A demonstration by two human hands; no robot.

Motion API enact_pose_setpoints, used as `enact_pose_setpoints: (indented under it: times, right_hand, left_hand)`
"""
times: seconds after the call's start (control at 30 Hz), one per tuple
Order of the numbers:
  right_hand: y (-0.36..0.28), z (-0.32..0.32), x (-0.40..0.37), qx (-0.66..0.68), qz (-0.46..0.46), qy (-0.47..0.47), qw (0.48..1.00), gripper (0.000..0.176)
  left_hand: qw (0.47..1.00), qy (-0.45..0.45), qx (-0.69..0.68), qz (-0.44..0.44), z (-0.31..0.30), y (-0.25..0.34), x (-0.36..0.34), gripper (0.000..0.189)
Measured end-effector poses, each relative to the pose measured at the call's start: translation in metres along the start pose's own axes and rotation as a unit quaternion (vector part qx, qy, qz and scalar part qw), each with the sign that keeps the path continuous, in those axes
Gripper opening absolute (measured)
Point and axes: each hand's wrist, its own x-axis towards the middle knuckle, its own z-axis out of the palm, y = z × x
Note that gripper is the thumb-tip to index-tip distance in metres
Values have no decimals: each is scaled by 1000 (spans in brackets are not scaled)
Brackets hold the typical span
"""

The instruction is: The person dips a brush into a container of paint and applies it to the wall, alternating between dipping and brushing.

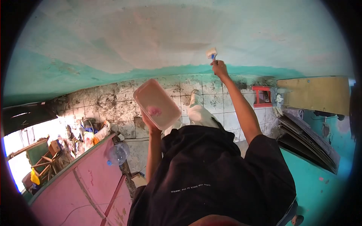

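In the head view my right hand (219,68) is stretched out toward the wall, fingers closed round the handle of a small paint roller (211,52). Its pale head is at the wall surface; whether it touches cannot be told. Pale paint covers most of the wall (158,37), with a turquoise band (169,71) showing along the bottom. My left hand (150,122) grips a rectangular plastic tub (166,100) from its near side, and the tub partly hides the fingers. A pink smear shows in the tub.
Stained floor tiles (124,92) run along the wall's foot. At right are a red stool (261,96), a yellowish board-like piece (316,94) and stacked dark panels (309,141). A clear water bottle (118,153) and a pink panel (86,184) are at left, near piled clutter (86,132).
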Motion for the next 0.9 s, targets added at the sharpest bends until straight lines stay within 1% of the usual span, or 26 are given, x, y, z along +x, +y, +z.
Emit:
enact_pose_setpoints:
  times: [0.03,0.07,0.13,0.17,0.2,0.23,0.3,0.33,0.37,0.4,0.43,0.47,0.5,0.53,0.57,0.6,0.63,0.7,0.73,0.8,0.83,0.87,0.9]
  right_hand:
    - [-13,-15,-5,34,-60,23,997,38]
    - [-27,-30,-11,67,-119,44,990,37]
    - [-76,-65,-29,99,-210,136,963,35]
    - [-100,-81,-34,190,-189,124,956,35]
    - [-119,-94,-38,279,-167,110,939,35]
    - [-135,-97,-37,272,-170,113,940,35]
    - [-151,-88,-33,288,-220,185,913,29]
    - [-142,-83,-24,280,-216,183,918,29]
    - [-129,-73,-9,110,-237,231,937,30]
    - [-112,-62,4,-60,-251,273,927,32]
    - [-90,-47,17,-141,-261,292,909,29]
    - [-73,-31,21,-142,-256,287,912,29]
    - [-57,-14,22,-181,-240,275,913,28]
    - [-39,0,25,-220,-224,261,913,28]
    - [-16,14,34,-207,-238,234,919,30]
    - [4,26,41,-210,-232,225,923,30]
    - [23,41,48,-223,-225,216,924,30]
    - [60,72,65,-241,-222,210,921,32]
    - [80,89,73,-239,-217,206,924,32]
    - [119,121,87,-252,-232,188,921,33]
    - [136,136,94,-260,-222,173,924,32]
    - [151,151,102,-261,-215,169,926,32]
    - [169,166,115,-259,-235,188,918,31]
  left_hand:
    - [993,116,31,0,13,-2,-6,37]
    - [993,115,26,-5,7,-5,-8,37]
    - [996,76,3,-40,-5,-16,-9,39]
    - [993,94,-22,-61,15,-14,-14,41]
    - [993,91,-28,-66,14,-19,-14,41]
    - [993,81,-35,-72,12,-25,-13,43]
    - [992,82,-51,-85,6,-41,-13,44]
    - [993,62,-39,-95,3,-47,-12,45]
    - [994,41,-26,-102,-1,-52,-8,46]
    - [993,47,-27,-106,-23,-65,-7,46]
    - [995,58,43,-67,-58,-89,-6,48]
    - [991,69,112,-25,-83,-103,-4,49]
    - [978,171,118,6,-50,-105,-8,44]
    - [977,178,119,5,-38,-105,-10,44]
    - [980,197,38,3,-34,-108,-12,44]
    - [975,217,-40,-2,-40,-113,-20,45]
    - [974,225,-37,-5,-61,-124,-28,45]
    - [977,203,57,18,-111,-143,-38,55]
    - [976,207,63,17,-121,-147,-43,55]
    - [972,224,-57,-41,-136,-155,-48,53]
    - [971,229,-53,-43,-134,-157,-46,53]
    - [974,222,-10,-33,-131,-157,-47,54]
    - [976,215,32,-23,-136,-162,-48,55]
